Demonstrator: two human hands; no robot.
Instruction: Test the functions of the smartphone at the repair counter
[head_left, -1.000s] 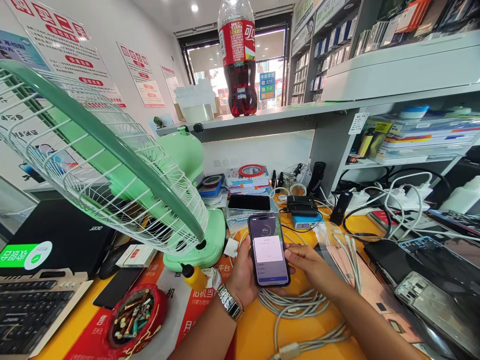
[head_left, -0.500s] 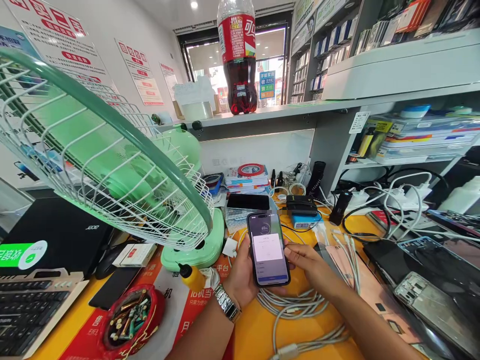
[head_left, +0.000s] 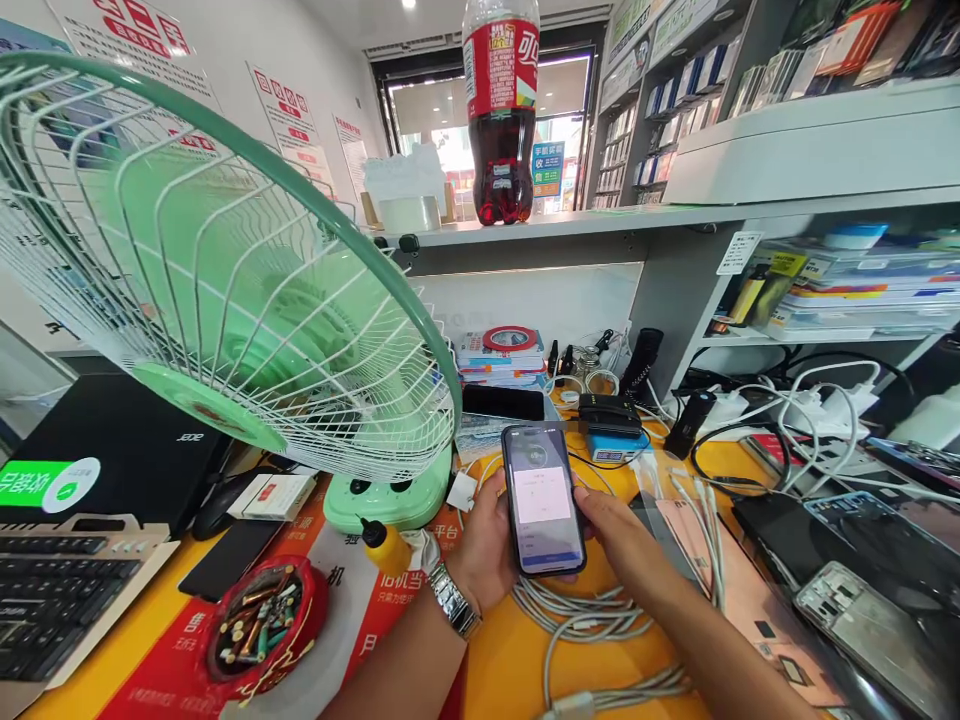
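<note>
Above the yellow desk [head_left: 517,660], near its middle, I have a phone [head_left: 543,500] held upright and tilted back toward me, its screen lit with a pale box in the centre. My left hand [head_left: 484,545] is wrapped around its left edge and back, gripping it firmly; a metal watch [head_left: 454,600] sits on that wrist. My right hand [head_left: 619,530] touches the phone's right edge with the thumb near the glass, more steadying than clamping, so most of the weight seems to rest on the left.

Risks as I judge them: a loose heap of white cables [head_left: 592,620] lies directly under both hands, and any lowering of the phone could snag a loop and drag the whole bundle. Just to the left stands a green fan [head_left: 225,280], its wire cage leaning over the desk; a wide swing of my left elbow could knock its base [head_left: 390,495]. A small yellow bottle [head_left: 384,545] sits beside that base, near my wrist, and looks easy to tip. Further left, a red dish of small parts [head_left: 262,625] could scatter if bumped. If the right thumb presses hard while the left grip slackens, the phone could slide out and drop onto the cables or the opened device [head_left: 862,620] lying at the right
</note>
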